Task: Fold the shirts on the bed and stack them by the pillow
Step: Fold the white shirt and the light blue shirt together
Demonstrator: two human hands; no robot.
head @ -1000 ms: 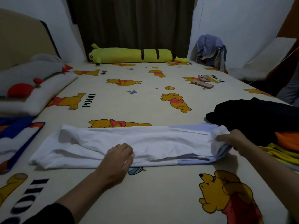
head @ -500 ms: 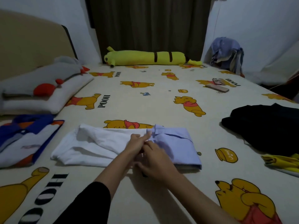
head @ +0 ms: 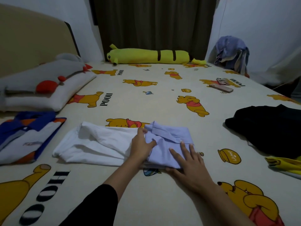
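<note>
A white and light-blue shirt (head: 97, 142) lies across the bed in front of me, its light-blue collar end folded over to the left onto the white body. My left hand (head: 141, 148) rests on the fold line with the thumb on the blue part. My right hand (head: 187, 160) lies flat, fingers spread, on the near right corner of the blue fold. A folded blue, white and orange shirt (head: 27, 137) sits at the left, just in front of the pillow (head: 48, 101).
A black shirt (head: 268, 128) and a yellow garment (head: 286, 165) lie at the right edge. A long yellow plush (head: 146, 56) lies at the far side, with a phone (head: 222, 88) and small items to the far right. Clothes (head: 231, 53) hang at the back right.
The shirt's right end was carried over and folded onto its middle. My right hand then slid from the fold line out to the blue part's near corner and spread flat.
</note>
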